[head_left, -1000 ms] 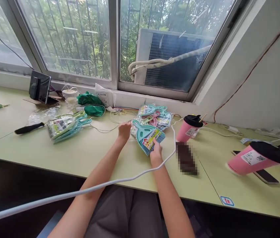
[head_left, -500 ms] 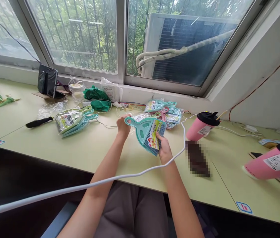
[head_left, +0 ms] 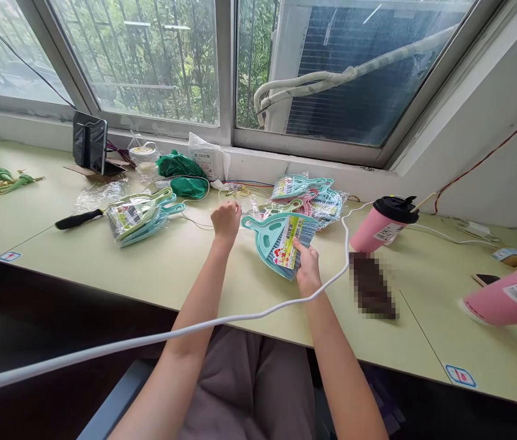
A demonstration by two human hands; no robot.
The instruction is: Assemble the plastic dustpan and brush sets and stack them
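My right hand [head_left: 308, 269] grips the teal dustpan-and-brush set [head_left: 281, 241], now lifted off the surface [head_left: 194, 269]; my left hand [head_left: 225, 219], fisted, has left its handle.

Both bare forearms reach forward from the lower edge, converging slightly. The left hand [head_left: 225, 220] is curled into a loose fist, knuckles up, wrist straight. The right hand [head_left: 308, 272] sits lower and nearer the body, fingers [head_left: 301, 247] bent in a pinching grip with the thumb on top.
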